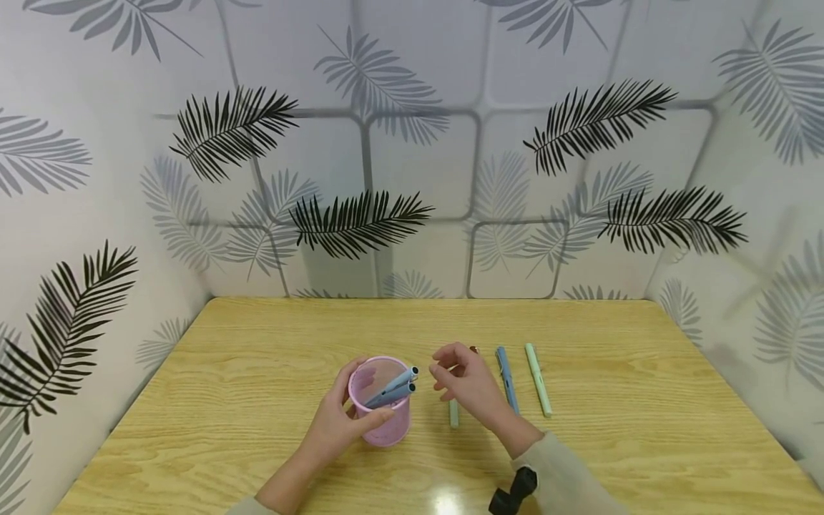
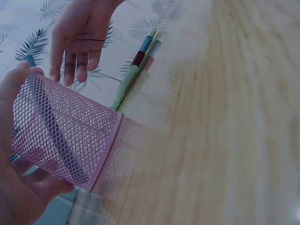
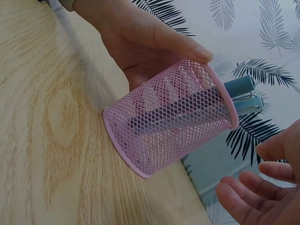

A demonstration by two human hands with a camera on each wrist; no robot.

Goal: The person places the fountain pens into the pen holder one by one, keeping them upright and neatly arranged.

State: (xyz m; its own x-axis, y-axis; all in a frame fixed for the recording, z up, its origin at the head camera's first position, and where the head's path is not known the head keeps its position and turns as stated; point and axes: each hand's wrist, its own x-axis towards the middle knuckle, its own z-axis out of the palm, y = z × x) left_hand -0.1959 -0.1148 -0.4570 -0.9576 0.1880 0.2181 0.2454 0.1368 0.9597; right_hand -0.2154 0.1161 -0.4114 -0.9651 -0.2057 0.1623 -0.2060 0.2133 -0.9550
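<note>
On the counter (image 1: 257, 372), the left hand (image 1: 340, 418) curls round a pink mesh cup (image 1: 388, 431) with two bluish pens (image 1: 394, 393) leaning inside; the right hand (image 1: 473, 383), fingers loosely bent, holds nothing near a blue pen (image 1: 507, 380).

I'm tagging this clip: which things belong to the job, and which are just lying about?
Job, likely: left hand holding pink mesh cup; two pens inside; right hand; blue pen; two green pens; dark red pen.

Just surroundings: table; leaf-patterned wall; black device on sleeve.
</note>
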